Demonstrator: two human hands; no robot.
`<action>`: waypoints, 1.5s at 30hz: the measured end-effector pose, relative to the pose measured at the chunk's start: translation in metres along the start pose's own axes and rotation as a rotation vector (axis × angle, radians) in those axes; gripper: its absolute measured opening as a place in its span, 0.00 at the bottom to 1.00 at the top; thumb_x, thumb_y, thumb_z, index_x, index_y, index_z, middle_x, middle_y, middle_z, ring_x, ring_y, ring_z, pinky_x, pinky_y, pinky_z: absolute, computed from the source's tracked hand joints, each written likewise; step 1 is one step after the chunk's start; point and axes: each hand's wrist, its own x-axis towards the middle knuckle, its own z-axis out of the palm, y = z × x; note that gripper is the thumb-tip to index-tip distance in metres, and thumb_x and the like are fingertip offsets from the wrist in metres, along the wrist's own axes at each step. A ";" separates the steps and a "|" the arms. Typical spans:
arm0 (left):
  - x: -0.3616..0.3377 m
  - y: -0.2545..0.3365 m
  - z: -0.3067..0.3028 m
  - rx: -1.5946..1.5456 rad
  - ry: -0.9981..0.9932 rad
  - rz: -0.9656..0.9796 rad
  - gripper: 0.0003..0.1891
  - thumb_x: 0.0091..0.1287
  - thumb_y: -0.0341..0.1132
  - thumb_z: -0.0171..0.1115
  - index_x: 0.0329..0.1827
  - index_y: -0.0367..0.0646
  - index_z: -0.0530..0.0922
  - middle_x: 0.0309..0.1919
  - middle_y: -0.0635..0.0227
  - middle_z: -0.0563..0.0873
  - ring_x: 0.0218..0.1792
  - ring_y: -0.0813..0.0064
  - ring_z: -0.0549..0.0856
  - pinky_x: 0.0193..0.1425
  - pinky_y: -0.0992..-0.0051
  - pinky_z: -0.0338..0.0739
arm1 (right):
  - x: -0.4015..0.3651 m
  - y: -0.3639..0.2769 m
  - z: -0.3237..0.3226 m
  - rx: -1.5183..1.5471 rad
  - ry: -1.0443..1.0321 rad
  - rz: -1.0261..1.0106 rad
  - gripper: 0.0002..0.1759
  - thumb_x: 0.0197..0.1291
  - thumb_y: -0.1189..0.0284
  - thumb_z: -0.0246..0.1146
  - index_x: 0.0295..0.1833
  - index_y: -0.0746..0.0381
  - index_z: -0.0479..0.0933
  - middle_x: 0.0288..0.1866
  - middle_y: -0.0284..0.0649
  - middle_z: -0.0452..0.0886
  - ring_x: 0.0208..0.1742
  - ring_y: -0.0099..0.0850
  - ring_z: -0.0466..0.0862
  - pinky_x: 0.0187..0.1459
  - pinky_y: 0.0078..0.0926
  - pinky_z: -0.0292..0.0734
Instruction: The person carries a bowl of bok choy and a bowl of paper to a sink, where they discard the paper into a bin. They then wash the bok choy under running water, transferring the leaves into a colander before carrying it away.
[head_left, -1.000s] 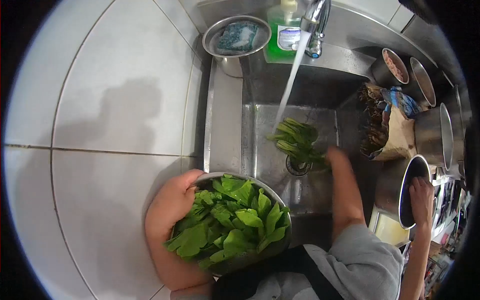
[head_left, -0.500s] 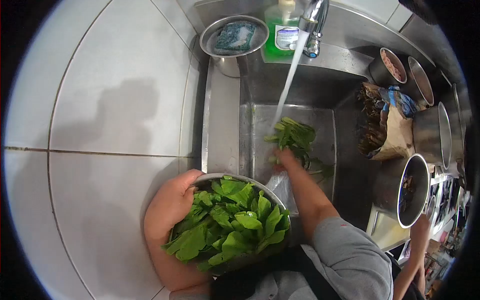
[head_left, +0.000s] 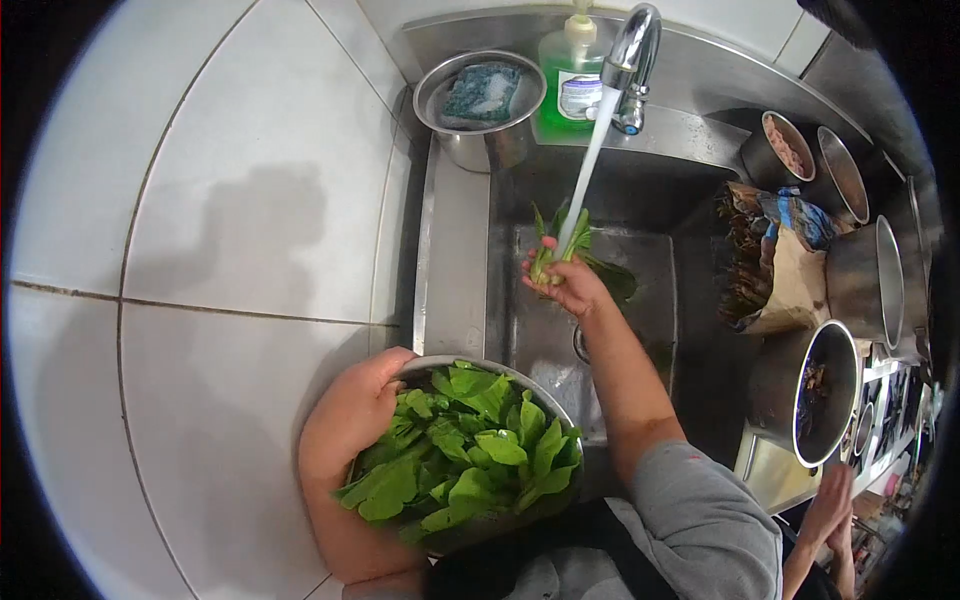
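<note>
My left hand (head_left: 375, 395) is closed over the rim of a steel bowl (head_left: 540, 395), which rests against my body. Leafy greens (head_left: 470, 440) fill the bowl. Over the sink (head_left: 640, 300), my right hand (head_left: 570, 285) grips a small bunch of greens (head_left: 548, 262) by its pale stems, leaves pointing away from me. Water (head_left: 590, 165) pours from the chrome faucet (head_left: 632, 65) onto this bunch. The drain shows just below my right hand.
A steel pot (head_left: 480, 115) with a scouring sponge (head_left: 482, 92) and green soap bottle (head_left: 572, 85) stand behind the sink. Along the right are steel containers (head_left: 865, 280), a paper bag (head_left: 790, 275) of dried leaf-like pieces and a pot (head_left: 810, 395). Another person's hands (head_left: 830, 505) appear lower right.
My right hand has turned over and moved slightly left and up, with the greens now under the stream. My left hand still holds the bowl. The other person's hands have come together.
</note>
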 end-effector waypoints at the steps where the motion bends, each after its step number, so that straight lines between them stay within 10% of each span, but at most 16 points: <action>1: 0.000 0.000 0.000 0.000 -0.003 0.007 0.12 0.65 0.23 0.49 0.50 0.37 0.75 0.36 0.59 0.83 0.38 0.74 0.80 0.47 0.74 0.73 | -0.001 0.000 0.002 0.099 -0.042 0.022 0.31 0.50 0.88 0.53 0.62 0.58 0.61 0.54 0.45 0.70 0.54 0.44 0.76 0.52 0.56 0.76; 21: 0.001 -0.002 0.001 -0.011 -0.014 -0.039 0.13 0.65 0.22 0.48 0.51 0.37 0.74 0.35 0.59 0.82 0.38 0.74 0.80 0.48 0.75 0.72 | -0.019 -0.002 0.027 -0.152 -0.058 0.123 0.22 0.55 0.77 0.58 0.57 0.54 0.67 0.41 0.39 0.74 0.49 0.37 0.79 0.45 0.46 0.79; 23: 0.000 -0.004 0.001 0.015 -0.019 -0.040 0.13 0.65 0.22 0.47 0.51 0.37 0.74 0.35 0.61 0.82 0.38 0.75 0.79 0.48 0.76 0.72 | -0.007 0.015 -0.029 -0.334 -0.197 0.404 0.26 0.51 0.79 0.59 0.59 0.59 0.68 0.45 0.46 0.78 0.51 0.40 0.79 0.46 0.42 0.80; 26: 0.001 -0.011 0.002 -0.020 -0.029 0.003 0.13 0.65 0.22 0.48 0.51 0.37 0.74 0.36 0.61 0.82 0.39 0.75 0.80 0.49 0.76 0.72 | -0.053 0.035 -0.035 -1.972 -0.230 0.379 0.32 0.52 0.78 0.59 0.66 0.58 0.63 0.55 0.55 0.75 0.55 0.45 0.78 0.54 0.41 0.72; 34: 0.002 0.000 0.001 -0.075 -0.021 -0.028 0.13 0.65 0.22 0.49 0.51 0.36 0.74 0.38 0.59 0.82 0.40 0.73 0.80 0.49 0.75 0.72 | -0.066 0.029 -0.029 -1.885 -0.070 0.323 0.44 0.53 0.72 0.61 0.74 0.52 0.49 0.56 0.57 0.74 0.55 0.46 0.78 0.55 0.39 0.72; 38: 0.000 -0.009 0.003 0.083 0.075 0.068 0.13 0.63 0.22 0.49 0.50 0.35 0.73 0.40 0.54 0.82 0.41 0.64 0.81 0.49 0.72 0.73 | -0.066 0.004 -0.005 -1.478 -0.079 0.542 0.29 0.52 0.71 0.62 0.62 0.65 0.68 0.53 0.53 0.78 0.49 0.45 0.81 0.50 0.38 0.75; 40: -0.003 -0.006 -0.001 0.007 0.028 0.061 0.13 0.62 0.21 0.50 0.50 0.36 0.73 0.40 0.52 0.82 0.41 0.61 0.81 0.49 0.70 0.73 | -0.067 0.031 -0.068 -2.465 -0.157 0.389 0.20 0.50 0.72 0.61 0.50 0.66 0.76 0.49 0.50 0.80 0.48 0.45 0.81 0.47 0.38 0.76; 45: -0.003 -0.001 -0.003 -0.138 -0.034 0.023 0.15 0.61 0.21 0.49 0.51 0.38 0.74 0.38 0.50 0.82 0.42 0.59 0.83 0.47 0.69 0.74 | -0.084 -0.025 0.016 -2.125 -0.144 0.362 0.23 0.51 0.72 0.59 0.54 0.67 0.72 0.43 0.51 0.81 0.43 0.43 0.83 0.43 0.40 0.77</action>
